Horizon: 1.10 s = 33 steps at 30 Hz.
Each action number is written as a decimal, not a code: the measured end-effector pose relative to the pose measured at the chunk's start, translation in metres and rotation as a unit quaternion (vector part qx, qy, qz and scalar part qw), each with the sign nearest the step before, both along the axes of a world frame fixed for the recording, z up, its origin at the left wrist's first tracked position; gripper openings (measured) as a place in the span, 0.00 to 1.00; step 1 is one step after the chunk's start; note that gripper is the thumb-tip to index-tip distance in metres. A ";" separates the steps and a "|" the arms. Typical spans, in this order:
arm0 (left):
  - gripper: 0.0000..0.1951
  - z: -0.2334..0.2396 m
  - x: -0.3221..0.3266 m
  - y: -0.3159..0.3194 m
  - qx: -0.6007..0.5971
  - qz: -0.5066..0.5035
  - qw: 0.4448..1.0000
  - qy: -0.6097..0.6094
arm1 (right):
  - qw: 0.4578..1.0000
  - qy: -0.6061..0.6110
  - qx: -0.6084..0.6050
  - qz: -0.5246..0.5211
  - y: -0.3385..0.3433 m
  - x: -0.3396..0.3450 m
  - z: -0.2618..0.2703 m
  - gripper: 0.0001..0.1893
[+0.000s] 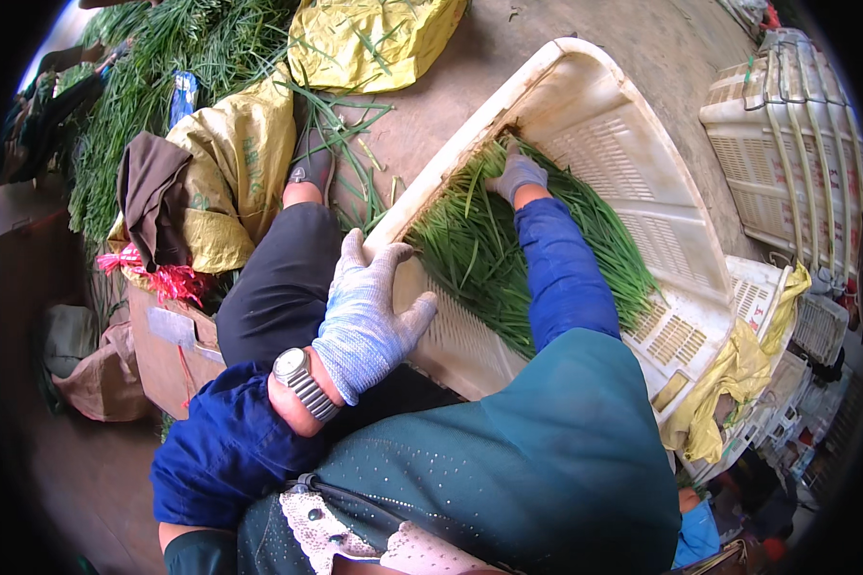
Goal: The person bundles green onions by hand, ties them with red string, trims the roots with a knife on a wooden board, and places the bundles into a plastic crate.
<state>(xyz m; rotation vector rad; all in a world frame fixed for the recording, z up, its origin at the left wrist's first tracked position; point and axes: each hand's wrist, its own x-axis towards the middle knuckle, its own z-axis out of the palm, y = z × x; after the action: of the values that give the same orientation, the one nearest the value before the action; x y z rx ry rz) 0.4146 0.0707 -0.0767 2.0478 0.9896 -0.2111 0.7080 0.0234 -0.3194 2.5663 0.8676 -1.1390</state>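
A large white slotted plastic crate (665, 215) stands tilted before me, its wall soiled with brown dirt. Long green chive-like leaves (467, 273) lie bundled inside it. My right hand (520, 175), in a light knitted glove, reaches into the crate and rests on the pale ends of the greens; its fingertips are partly hidden. At the crate's near left corner is my left hand (374, 309), in a white and blue knitted glove, fingers spread over the rim with nothing seen in them. A metal wristwatch (306, 383) is on the left wrist.
A big heap of greens (208, 43) lies at upper left, by yellow woven sacks (241, 154). Loose stalks (359, 158) litter the floor. A cardboard box (165, 338) sits left of my leg. Strapped white crates (784, 151) stand at right. Another person's arm (690, 532) shows at lower right.
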 end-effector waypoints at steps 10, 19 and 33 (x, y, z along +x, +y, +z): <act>0.29 -0.004 -0.004 -0.001 0.015 -0.012 1.000 -0.002 | 0.990 0.035 0.135 -0.014 -0.031 0.001 -0.011 0.56; 0.29 -0.007 -0.011 0.000 0.017 -0.007 1.000 -0.021 | 0.934 0.054 0.342 -0.086 -0.072 -0.001 0.031 0.54; 0.62 0.026 -0.026 -0.020 0.035 0.004 0.896 -0.443 | 0.784 0.197 0.581 0.099 -0.053 -0.147 0.275 0.47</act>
<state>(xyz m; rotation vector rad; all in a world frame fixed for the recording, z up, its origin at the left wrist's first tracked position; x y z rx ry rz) 0.3889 0.0511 -0.0511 1.8728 0.4208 0.7232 0.5610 -0.0298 -0.0449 2.8792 2.5411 -1.3276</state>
